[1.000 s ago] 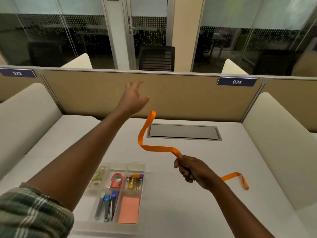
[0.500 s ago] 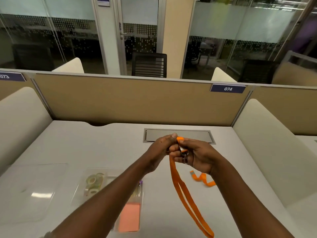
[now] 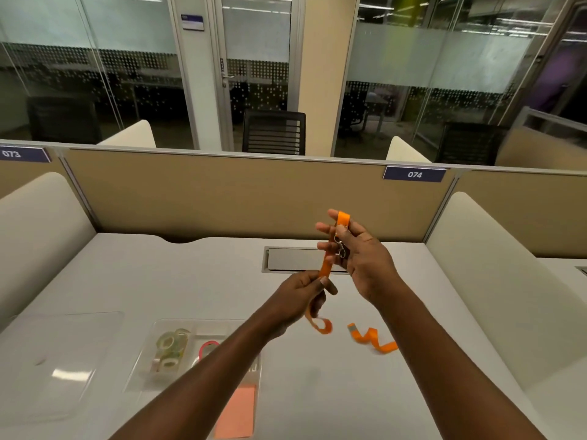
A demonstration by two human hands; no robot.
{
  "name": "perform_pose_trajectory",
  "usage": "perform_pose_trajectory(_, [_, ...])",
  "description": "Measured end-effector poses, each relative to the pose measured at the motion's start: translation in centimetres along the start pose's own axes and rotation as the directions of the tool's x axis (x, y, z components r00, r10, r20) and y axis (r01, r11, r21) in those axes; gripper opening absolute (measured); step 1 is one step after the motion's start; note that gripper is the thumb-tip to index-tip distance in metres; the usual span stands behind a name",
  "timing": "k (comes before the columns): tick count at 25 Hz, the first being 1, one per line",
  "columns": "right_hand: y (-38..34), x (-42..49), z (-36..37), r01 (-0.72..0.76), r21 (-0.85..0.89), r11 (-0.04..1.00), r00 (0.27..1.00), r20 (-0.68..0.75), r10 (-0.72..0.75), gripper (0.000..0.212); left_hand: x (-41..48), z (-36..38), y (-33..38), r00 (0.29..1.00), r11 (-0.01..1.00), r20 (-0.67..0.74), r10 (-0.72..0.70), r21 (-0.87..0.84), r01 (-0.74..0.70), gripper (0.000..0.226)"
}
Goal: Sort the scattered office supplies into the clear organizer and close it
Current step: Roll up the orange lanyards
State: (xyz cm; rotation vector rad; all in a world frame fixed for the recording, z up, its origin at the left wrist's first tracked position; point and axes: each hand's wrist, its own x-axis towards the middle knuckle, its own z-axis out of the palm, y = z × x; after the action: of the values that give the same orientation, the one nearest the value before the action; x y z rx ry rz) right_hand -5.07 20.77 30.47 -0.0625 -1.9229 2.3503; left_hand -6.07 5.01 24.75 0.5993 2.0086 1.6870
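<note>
An orange lanyard [image 3: 326, 263] with a metal clip is stretched between both hands above the white desk [image 3: 413, 360]. My right hand [image 3: 359, 258] holds its upper end and clip, the strap looped over the raised fingers. My left hand [image 3: 301, 295] pinches the strap lower down, and a loop hangs below it. The lanyard's loose tail lies on the desk to the right. The clear organizer [image 3: 158, 328] sits at lower left under my left forearm, holding tape rolls [image 3: 171, 347], a red item and orange sticky notes [image 3: 238, 411]. Its clear lid [image 3: 54, 363] lies to the left.
A metal cable hatch [image 3: 292, 258] is set into the desk behind my hands. Tan partitions with cream side panels [image 3: 495, 281] enclose the desk on three sides. A black chair [image 3: 273, 131] stands beyond the partition.
A second ago my left arm was reaching up and away while my right hand held the lanyard. Both hands then met on it; now my right hand is higher and my left has slid down the strap.
</note>
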Motion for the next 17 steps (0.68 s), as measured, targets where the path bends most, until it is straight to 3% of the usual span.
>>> perform_pose_trajectory(1, [0.6,0.4,-0.5,0.103,-0.191,0.976,0.994,-0.004,-0.106,0.033,-0.3,0.0,0.4,0.999,1.000,0.036,-0.003,0.002,0.003,0.038])
perform_pose_trajectory(3, [2.0,1.1,-2.0,0.293,-0.548,0.783,0.951,0.084,-0.297,0.035,-0.8,-0.5,1.2,0.996,0.996,0.086,0.006,-0.091,0.002,0.039])
perform_pose_trajectory(5, [3.4,1.4,-3.3,0.366,-0.755,0.545,0.923,0.219,-0.316,0.036,-1.2,-1.1,2.5,0.995,0.954,0.095,0.022,-0.299,0.008,0.036])
perform_pose_trajectory(7, [4.5,0.6,-3.8,0.359,-0.798,0.484,0.932,0.281,-0.229,0.035,-1.4,-1.6,4.3,0.996,0.851,0.072,0.055,-0.525,-0.009,0.037])
perform_pose_trajectory(9, [4.8,-1.1,-2.9,0.292,-0.756,0.586,0.950,0.298,-0.090,0.033,-0.9,-2.2,5.5,0.997,0.755,0.001,0.075,-0.654,-0.056,0.039])
perform_pose_trajectory(12, [4.2,-4.3,-0.6,0.053,-0.514,0.856,0.953,0.281,0.110,0.032,0.7,-3.7,5.3,0.991,0.734,-0.116,0.072,-0.666,-0.131,0.044])
perform_pose_trajectory(14, [3.5,-5.7,0.5,-0.047,-0.355,0.934,0.948,0.279,0.154,0.028,1.3,-3.9,4.0,0.978,0.796,-0.210,0.020,-0.589,-0.142,0.046])
perform_pose_trajectory(17, [3.0,-6.0,1.0,-0.058,-0.216,0.975,0.969,0.223,0.107,0.029,0.7,-2.2,1.6,0.966,0.943,-0.257,-0.001,-0.323,-0.085,0.045])
